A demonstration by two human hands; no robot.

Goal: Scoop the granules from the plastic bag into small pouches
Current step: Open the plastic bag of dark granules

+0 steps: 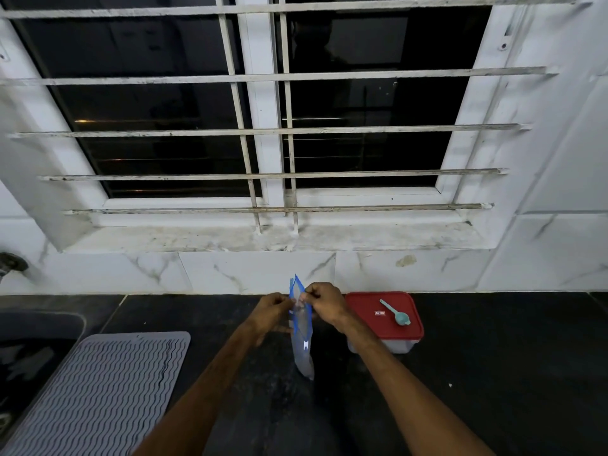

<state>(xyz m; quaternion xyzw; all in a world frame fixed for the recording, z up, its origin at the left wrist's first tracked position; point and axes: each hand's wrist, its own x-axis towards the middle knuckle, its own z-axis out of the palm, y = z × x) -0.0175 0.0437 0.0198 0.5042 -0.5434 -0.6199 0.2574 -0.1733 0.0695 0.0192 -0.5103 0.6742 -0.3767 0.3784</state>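
1. Both bare forearms reach forward from the bottom edge and converge toward the middle.
2. The left hand [273, 309], fingers curled, pinches the top of a clear blue-edged plastic pouch [303, 340].
3. The right hand [324, 306] pinches the opposite side, seemingly with thumb and forefinger.

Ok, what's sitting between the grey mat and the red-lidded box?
Head view: the blue-edged pouch, upright, pinched near its top by the left hand and right hand; the rest is dark counter.

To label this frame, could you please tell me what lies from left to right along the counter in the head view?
Grey ridged mat → left hand → blue-edged pouch → right hand → red-lidded container.
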